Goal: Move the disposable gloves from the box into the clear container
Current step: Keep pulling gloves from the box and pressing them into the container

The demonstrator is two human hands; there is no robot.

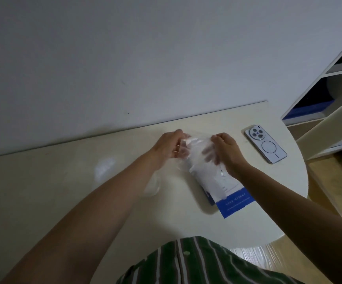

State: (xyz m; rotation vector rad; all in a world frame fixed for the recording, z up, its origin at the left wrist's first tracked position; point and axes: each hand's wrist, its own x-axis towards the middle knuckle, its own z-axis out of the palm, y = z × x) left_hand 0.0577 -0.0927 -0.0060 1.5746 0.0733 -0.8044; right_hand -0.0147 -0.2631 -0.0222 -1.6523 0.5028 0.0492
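Early going: left hand (169,147) and right hand (226,152) each pinch a clear wad of gloves (194,148) at the far end of the box (213,185) on the table (63,191) — the wad looks part-way out, w/ nothing visibly in the container (152,187), approx. a faint clear shape under the left forearm. Count — one box, one container, one phone (265,143); gloves too bunched to number.

Box (211,181): white w/ blue band at near end, lying flat on bench (63,191), slanted. Glove (194,146): thin clear film, crumpled, over box's far end, pinched betw. left hand (166,148) & right hand (227,152). Clear container (151,185): faint see-through shape just left of box, blurred.
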